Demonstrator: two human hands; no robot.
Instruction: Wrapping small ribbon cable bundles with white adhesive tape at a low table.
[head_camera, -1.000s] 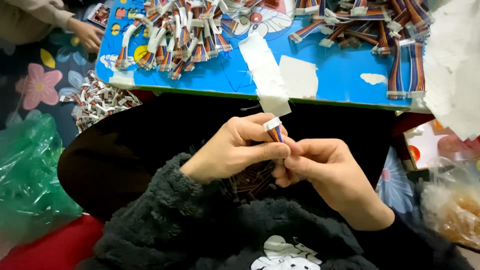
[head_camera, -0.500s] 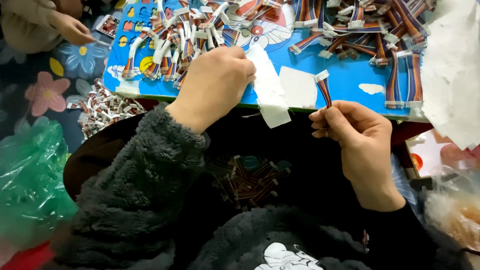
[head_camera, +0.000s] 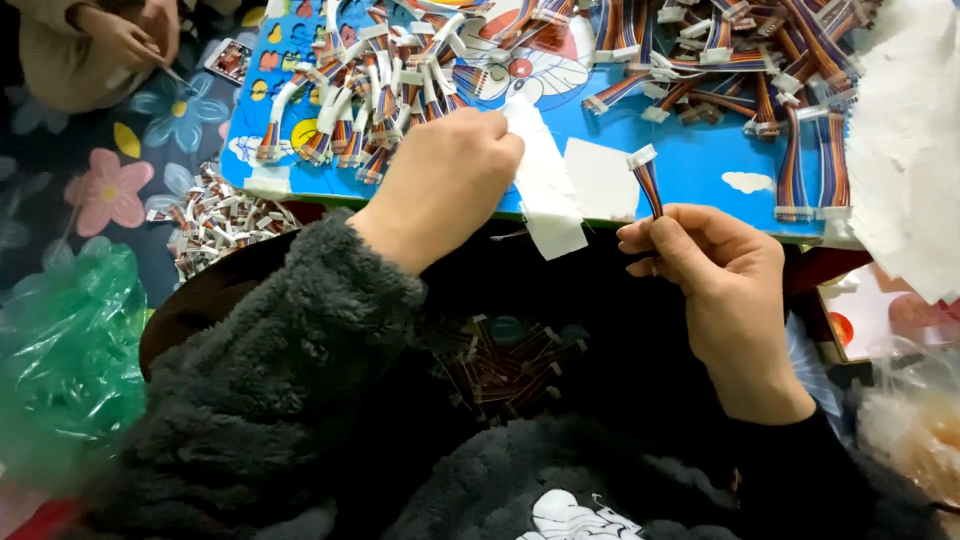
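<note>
A glossy blue board (head_camera: 700, 165) with cartoon printing lies across the top of the view, strewn with short striped ribbon cables (head_camera: 760, 70) ending in white plastic plugs. Below it spreads a black bag (head_camera: 500, 300), soft and wrinkled, with a small heap of dark cable pieces (head_camera: 505, 365) sunk in its hollow (too dim to tell apart). A crumpled green plastic bag (head_camera: 65, 350) sits at the left, and a strip of white tape (head_camera: 545, 185) hangs over the board's near edge. The left hand (head_camera: 440, 180), in a fuzzy grey sleeve, stretches forward with knuckles up, fingers curled down over the tape's top end and the nearest cables; whether it grips anything I cannot tell. The right hand (head_camera: 715, 265) is raised beside the board's edge, thumb and forefinger pinching one cable (head_camera: 647, 180) upright, plug uppermost.
</note>
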